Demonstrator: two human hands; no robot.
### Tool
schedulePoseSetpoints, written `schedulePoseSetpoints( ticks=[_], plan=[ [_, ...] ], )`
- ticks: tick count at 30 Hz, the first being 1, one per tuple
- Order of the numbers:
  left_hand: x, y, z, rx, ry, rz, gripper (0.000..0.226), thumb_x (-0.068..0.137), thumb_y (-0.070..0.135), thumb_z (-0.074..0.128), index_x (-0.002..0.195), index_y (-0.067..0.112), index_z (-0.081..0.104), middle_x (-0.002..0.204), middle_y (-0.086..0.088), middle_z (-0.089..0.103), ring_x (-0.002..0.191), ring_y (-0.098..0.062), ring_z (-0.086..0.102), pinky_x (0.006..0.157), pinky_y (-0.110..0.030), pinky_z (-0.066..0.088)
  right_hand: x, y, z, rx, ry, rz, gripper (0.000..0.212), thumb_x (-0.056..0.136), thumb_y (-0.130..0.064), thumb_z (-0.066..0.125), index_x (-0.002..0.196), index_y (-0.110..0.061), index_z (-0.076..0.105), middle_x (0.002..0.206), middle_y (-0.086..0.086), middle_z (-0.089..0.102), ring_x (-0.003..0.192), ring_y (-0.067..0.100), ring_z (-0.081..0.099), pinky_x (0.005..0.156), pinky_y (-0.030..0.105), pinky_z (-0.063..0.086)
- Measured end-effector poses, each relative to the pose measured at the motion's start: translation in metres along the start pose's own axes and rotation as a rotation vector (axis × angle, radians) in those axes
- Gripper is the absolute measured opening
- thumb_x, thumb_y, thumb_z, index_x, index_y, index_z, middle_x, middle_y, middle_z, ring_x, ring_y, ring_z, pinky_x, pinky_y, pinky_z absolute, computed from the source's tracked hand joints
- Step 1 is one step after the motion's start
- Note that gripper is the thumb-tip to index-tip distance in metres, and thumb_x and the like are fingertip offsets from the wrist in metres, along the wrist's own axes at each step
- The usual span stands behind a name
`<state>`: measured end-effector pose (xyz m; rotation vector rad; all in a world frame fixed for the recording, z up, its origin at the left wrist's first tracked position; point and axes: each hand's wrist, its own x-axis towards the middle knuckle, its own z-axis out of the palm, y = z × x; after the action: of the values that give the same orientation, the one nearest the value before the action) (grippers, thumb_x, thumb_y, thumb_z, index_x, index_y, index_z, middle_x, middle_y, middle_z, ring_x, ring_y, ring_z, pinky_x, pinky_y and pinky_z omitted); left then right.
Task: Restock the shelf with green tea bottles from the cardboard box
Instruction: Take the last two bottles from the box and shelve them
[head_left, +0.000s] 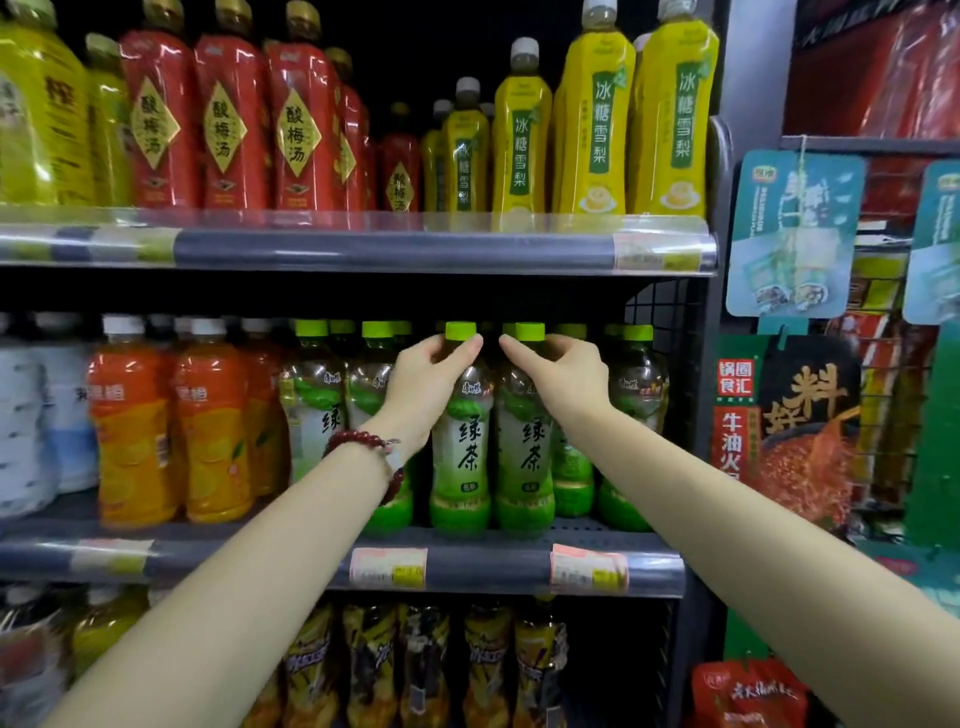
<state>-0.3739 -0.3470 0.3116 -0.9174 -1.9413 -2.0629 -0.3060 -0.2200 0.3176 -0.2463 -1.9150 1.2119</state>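
Note:
Two green tea bottles with lime caps stand side by side at the front of the middle shelf (498, 564). My left hand (428, 376), with a red bead bracelet on the wrist, grips the neck of the left green tea bottle (460, 457). My right hand (563, 371) grips the neck of the right green tea bottle (524, 457). Both bottles rest upright on the shelf. More green tea bottles (631, 415) stand behind and beside them. The cardboard box is out of view.
Orange drink bottles (135, 431) fill the middle shelf to the left. Red and yellow bottles (597, 130) line the upper shelf. Dark bottles (426, 670) sit below. A wire side panel (670, 322) closes the shelf on the right, with hanging snack packets (795, 234) beyond.

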Motion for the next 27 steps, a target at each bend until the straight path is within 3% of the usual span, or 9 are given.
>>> schedulePoseSetpoints(
  ticks=[2, 4, 6, 10, 13, 18, 20, 24, 27],
  plan=[
    [-0.004, -0.007, 0.002, 0.290, 0.040, 0.037, 0.061, 0.092, 0.051, 0.044, 0.142, 0.016, 0.038, 0.145, -0.003, 0.046, 0.135, -0.021, 0.042, 0.111, -0.040, 0.034, -0.007, 0.003, 0.000, -0.006, -0.001, -0.029, 0.072, 0.081, -0.055, 0.067, 0.135, -0.010, 0.054, 0.135, 0.008, 0.060, 0.128, 0.025, 0.052, 0.105, 0.035, 0.042],
    [-0.015, -0.014, 0.006, 0.346, 0.086, 0.094, 0.061, 0.095, 0.048, 0.038, 0.146, 0.018, 0.025, 0.153, -0.004, 0.032, 0.139, -0.021, 0.032, 0.110, -0.034, 0.027, -0.015, 0.005, 0.001, -0.019, 0.002, -0.069, 0.067, 0.084, -0.052, 0.065, 0.136, -0.012, 0.052, 0.136, 0.006, 0.058, 0.129, 0.023, 0.050, 0.100, 0.029, 0.038],
    [-0.031, -0.024, 0.012, 0.296, 0.074, 0.136, 0.063, 0.094, 0.044, 0.043, 0.148, 0.025, 0.015, 0.157, -0.002, 0.020, 0.141, -0.020, 0.027, 0.105, -0.029, 0.023, -0.025, 0.011, 0.001, -0.030, 0.023, -0.099, 0.066, 0.085, -0.045, 0.068, 0.140, -0.015, 0.047, 0.141, 0.003, 0.054, 0.133, 0.019, 0.046, 0.098, 0.024, 0.033],
    [-0.061, -0.048, 0.016, 0.235, 0.064, 0.099, 0.091, 0.088, 0.035, 0.061, 0.149, 0.037, -0.007, 0.160, 0.006, 0.002, 0.144, -0.014, 0.015, 0.110, -0.030, 0.017, -0.046, 0.031, -0.001, -0.051, 0.055, -0.149, 0.081, 0.083, -0.034, 0.073, 0.150, -0.021, 0.029, 0.155, -0.003, 0.035, 0.144, 0.014, 0.030, 0.113, 0.027, 0.025],
    [-0.074, -0.062, 0.014, 0.334, 0.097, -0.023, 0.091, 0.085, 0.037, 0.064, 0.150, 0.026, 0.002, 0.160, -0.002, 0.009, 0.145, -0.018, 0.015, 0.115, -0.038, 0.020, -0.057, 0.045, -0.001, -0.071, 0.076, -0.133, 0.086, 0.080, -0.029, 0.077, 0.151, -0.021, 0.028, 0.154, -0.002, 0.035, 0.142, 0.014, 0.032, 0.108, 0.023, 0.023],
    [-0.080, -0.064, 0.012, 0.429, 0.127, -0.093, 0.078, 0.087, 0.035, 0.062, 0.149, 0.016, 0.018, 0.155, -0.009, 0.025, 0.142, -0.025, 0.028, 0.113, -0.039, 0.028, -0.075, 0.073, 0.010, -0.153, 0.095, 0.045, 0.072, 0.075, -0.033, 0.080, 0.135, -0.011, 0.048, 0.130, 0.006, 0.058, 0.122, 0.022, 0.054, 0.098, 0.028, 0.042],
    [-0.079, -0.064, 0.009, 0.442, 0.122, -0.087, 0.076, 0.086, 0.033, 0.063, 0.148, 0.016, 0.023, 0.151, -0.009, 0.034, 0.138, -0.025, 0.035, 0.111, -0.039, 0.031, -0.071, 0.074, 0.007, -0.174, 0.043, 0.070, 0.071, 0.075, -0.038, 0.080, 0.134, -0.009, 0.051, 0.129, 0.006, 0.062, 0.120, 0.023, 0.056, 0.100, 0.033, 0.045],
    [-0.075, -0.067, -0.005, 0.290, 0.015, -0.132, 0.070, 0.084, 0.026, 0.067, 0.145, 0.020, 0.032, 0.142, -0.004, 0.048, 0.132, -0.022, 0.045, 0.110, -0.041, 0.038, -0.062, 0.072, -0.002, -0.140, -0.074, 0.107, 0.070, 0.076, -0.036, 0.079, 0.135, -0.010, 0.051, 0.131, 0.007, 0.061, 0.119, 0.023, 0.056, 0.099, 0.033, 0.045],
    [-0.076, -0.064, -0.009, 0.202, -0.050, -0.159, 0.066, 0.087, 0.019, 0.063, 0.145, 0.018, 0.032, 0.144, -0.003, 0.046, 0.134, -0.020, 0.041, 0.106, -0.029, 0.033, -0.066, 0.073, -0.003, -0.092, -0.098, 0.117, 0.070, 0.079, -0.035, 0.078, 0.138, -0.011, 0.049, 0.136, 0.006, 0.059, 0.125, 0.023, 0.054, 0.104, 0.034, 0.043]
  ],
)
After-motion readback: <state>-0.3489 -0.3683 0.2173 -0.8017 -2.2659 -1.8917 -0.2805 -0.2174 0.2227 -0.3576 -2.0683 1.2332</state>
